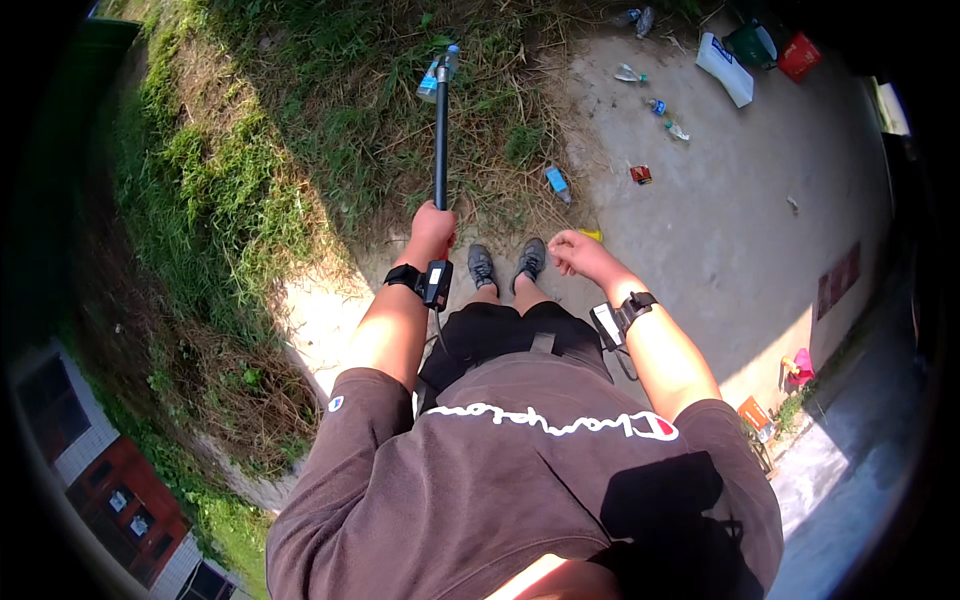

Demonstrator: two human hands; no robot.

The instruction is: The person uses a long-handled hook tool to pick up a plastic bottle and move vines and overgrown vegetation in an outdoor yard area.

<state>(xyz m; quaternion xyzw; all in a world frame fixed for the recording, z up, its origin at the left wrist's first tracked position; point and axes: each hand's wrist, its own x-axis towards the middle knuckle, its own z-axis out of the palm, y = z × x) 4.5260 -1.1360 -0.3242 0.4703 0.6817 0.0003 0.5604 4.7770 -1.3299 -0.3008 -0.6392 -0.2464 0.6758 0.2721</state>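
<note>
My left hand (432, 232) is closed around the handle end of a long black litter picker (441, 140) that reaches forward over the grass. At its far tip is a clear bottle with a blue label (430, 84); whether the jaws grip it or only touch it, I cannot tell. My right hand (582, 256) hangs loosely in front of me with bent fingers and nothing visible in it. A yellow item (591, 235) lies on the ground just beyond that hand. Another blue-labelled bottle (557, 184) rests at the edge where grass meets concrete.
Several crumpled bottles (630, 74) and a small red-brown wrapper (641, 174) are scattered over the concrete (740, 210). Farther right are a white container (725, 70), a dark green bucket (752, 45) and a red box (799, 57). Grass and weeds (220, 190) cover the left.
</note>
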